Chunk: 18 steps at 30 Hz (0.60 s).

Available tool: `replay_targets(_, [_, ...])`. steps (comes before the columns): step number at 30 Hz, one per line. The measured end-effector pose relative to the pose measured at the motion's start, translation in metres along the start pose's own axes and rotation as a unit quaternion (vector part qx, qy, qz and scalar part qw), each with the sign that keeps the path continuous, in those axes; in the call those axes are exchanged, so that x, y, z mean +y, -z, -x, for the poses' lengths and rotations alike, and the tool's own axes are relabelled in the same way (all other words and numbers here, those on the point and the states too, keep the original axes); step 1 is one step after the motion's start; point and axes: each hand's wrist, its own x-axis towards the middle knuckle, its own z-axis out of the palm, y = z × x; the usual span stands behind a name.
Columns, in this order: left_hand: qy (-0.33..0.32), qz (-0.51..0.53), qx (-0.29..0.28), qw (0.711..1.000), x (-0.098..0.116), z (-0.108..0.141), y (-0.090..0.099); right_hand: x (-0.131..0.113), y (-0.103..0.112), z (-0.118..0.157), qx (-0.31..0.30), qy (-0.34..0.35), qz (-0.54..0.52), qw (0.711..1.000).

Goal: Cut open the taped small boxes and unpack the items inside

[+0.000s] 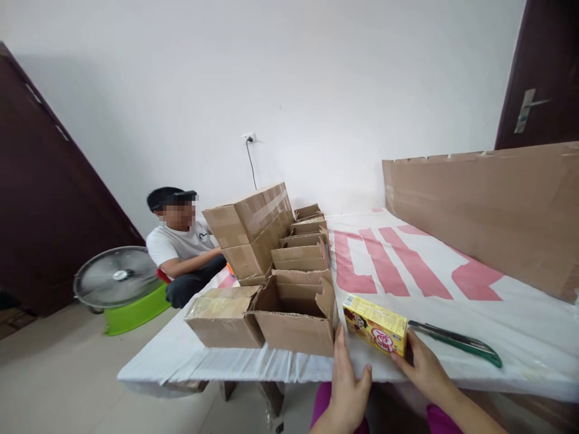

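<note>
We hold the yellow box (374, 325) by its end in our right hand (423, 364), at the table (226, 366) edge, outside the nearest open carton (289, 333); our left hand (347, 386), empty with thumb apart, is beside that carton (touching or not, we cannot tell). The stacked cartons (253, 232) look finished; at least 1 open carton seems unfinished, the yellow box unpacked

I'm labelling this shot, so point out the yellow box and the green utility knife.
Yellow box (374, 331): head view, middle of front side.
Green utility knife (461, 343): head view, middle of body.
</note>
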Motion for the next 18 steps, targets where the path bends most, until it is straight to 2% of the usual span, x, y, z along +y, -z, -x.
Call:
replay_targets(2, [0.046,0.036,0.015,0.998,0.006,-0.011,-0.009,0.001,0.003,-0.001,-0.030,-0.005,-0.050,0.998])
replay_targets(5, [0.066,0.095,0.038,0.993,0.007,-0.023,-0.021,0.004,0.006,0.001,-0.069,-0.008,-0.145,0.987])
replay_targets(10, [0.074,0.127,0.044,0.988,0.012,-0.042,-0.033,0.005,0.006,-0.005,-0.024,-0.025,-0.226,0.974])
replay_targets(12, [0.064,0.121,0.040,0.990,0.027,-0.059,-0.037,0.000,0.012,-0.023,0.020,-0.034,-0.259,0.965])
replay_targets(15, [0.024,0.092,0.020,0.995,0.060,-0.105,-0.043,-0.015,0.035,-0.071,0.102,-0.037,-0.315,0.943])
replay_targets(17, [0.013,0.078,0.010,0.997,0.084,-0.142,-0.048,-0.025,0.054,-0.111,0.123,-0.043,-0.343,0.930])
replay_targets(18, [0.029,0.059,0.019,0.998,0.093,-0.159,-0.051,-0.028,0.063,-0.130,0.119,-0.049,-0.345,0.930])
